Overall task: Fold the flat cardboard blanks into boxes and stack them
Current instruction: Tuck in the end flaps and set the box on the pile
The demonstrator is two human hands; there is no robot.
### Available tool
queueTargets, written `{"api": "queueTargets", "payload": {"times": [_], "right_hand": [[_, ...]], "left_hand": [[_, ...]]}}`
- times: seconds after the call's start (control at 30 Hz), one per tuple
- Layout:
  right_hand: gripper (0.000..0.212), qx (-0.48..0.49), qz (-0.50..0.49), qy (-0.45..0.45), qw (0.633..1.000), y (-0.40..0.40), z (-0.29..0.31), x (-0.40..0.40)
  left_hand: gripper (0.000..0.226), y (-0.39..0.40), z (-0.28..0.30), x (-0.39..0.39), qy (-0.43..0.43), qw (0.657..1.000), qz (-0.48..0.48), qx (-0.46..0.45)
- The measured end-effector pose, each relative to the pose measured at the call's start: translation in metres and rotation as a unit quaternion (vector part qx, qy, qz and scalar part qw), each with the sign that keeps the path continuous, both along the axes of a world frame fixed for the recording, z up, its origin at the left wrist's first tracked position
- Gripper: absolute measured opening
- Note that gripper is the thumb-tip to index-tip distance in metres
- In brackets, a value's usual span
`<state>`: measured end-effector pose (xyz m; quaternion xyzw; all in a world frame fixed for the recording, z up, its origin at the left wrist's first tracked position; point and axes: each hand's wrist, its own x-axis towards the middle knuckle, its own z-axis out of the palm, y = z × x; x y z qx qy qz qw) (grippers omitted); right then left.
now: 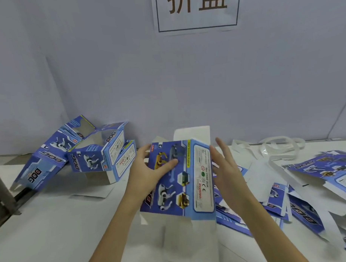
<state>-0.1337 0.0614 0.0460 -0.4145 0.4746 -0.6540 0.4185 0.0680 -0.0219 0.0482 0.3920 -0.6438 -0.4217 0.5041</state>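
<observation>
A blue printed cardboard box [189,181] with robot-dog pictures stands opened out in the middle of the table, its white end flaps sticking out above and below. My left hand [150,170] grips its left edge, thumb across the printed face. My right hand [226,168] lies with straight fingers against the box's right side panel. Folded boxes [98,153] lie in a loose pile at the left against the wall. Flat blanks [307,194] are spread in a heap on the right.
White table [53,223] with a grey wall behind it carrying a paper sign [197,10]. A loose white flap [92,192] lies by the folded pile. White plastic strapping [276,146] curls at the back right. A dark metal frame [3,195] stands at the left edge.
</observation>
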Motion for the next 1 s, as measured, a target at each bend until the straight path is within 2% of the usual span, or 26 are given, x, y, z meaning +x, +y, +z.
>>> {"api": "queueTargets", "payload": {"times": [0.07,0.17,0.2,0.27,0.33,0.43,0.53,0.63,0.67,0.77,1.0], "right_hand": [[0.100,0.036,-0.012,0.050,0.998,-0.001,-0.002,0.001],[0.116,0.061,0.001,0.026,0.998,-0.003,-0.005,0.003],[0.114,0.071,0.020,0.005,0.997,-0.003,-0.005,0.002],[0.095,0.080,0.081,-0.017,0.993,-0.004,-0.005,0.001],[0.076,0.075,0.115,-0.039,0.990,-0.004,-0.008,0.004],[0.062,0.064,0.121,-0.054,0.989,-0.005,-0.012,0.007],[0.063,0.058,0.132,-0.065,0.988,-0.003,-0.010,0.005],[0.072,0.026,0.103,-0.050,0.993,-0.002,-0.009,0.006],[0.069,0.004,0.085,-0.032,0.996,-0.002,-0.010,0.007],[0.050,-0.043,0.042,0.011,0.998,-0.001,-0.010,0.014],[0.049,-0.064,0.034,-0.005,0.997,-0.002,-0.002,0.014]], "left_hand": [[0.067,0.003,-0.001,-0.005,-0.016,0.999,-0.031,0.000],[0.059,0.006,0.003,-0.006,0.049,0.987,-0.118,0.102],[0.055,0.007,0.005,-0.005,0.088,0.974,-0.146,0.150],[0.053,0.009,0.006,-0.002,0.147,0.952,-0.170,0.205],[0.056,0.010,0.005,-0.003,0.170,0.950,-0.166,0.201],[0.062,0.012,0.003,-0.005,0.200,0.951,-0.158,0.176],[0.069,0.011,0.002,-0.005,0.203,0.950,-0.156,0.177],[0.055,0.010,0.004,-0.006,0.183,0.957,-0.159,0.158],[0.052,0.010,0.004,-0.006,0.176,0.958,-0.161,0.158],[0.064,0.010,0.004,-0.005,0.174,0.956,-0.160,0.175],[0.061,0.015,0.011,-0.009,0.205,0.954,-0.128,0.177]]}}
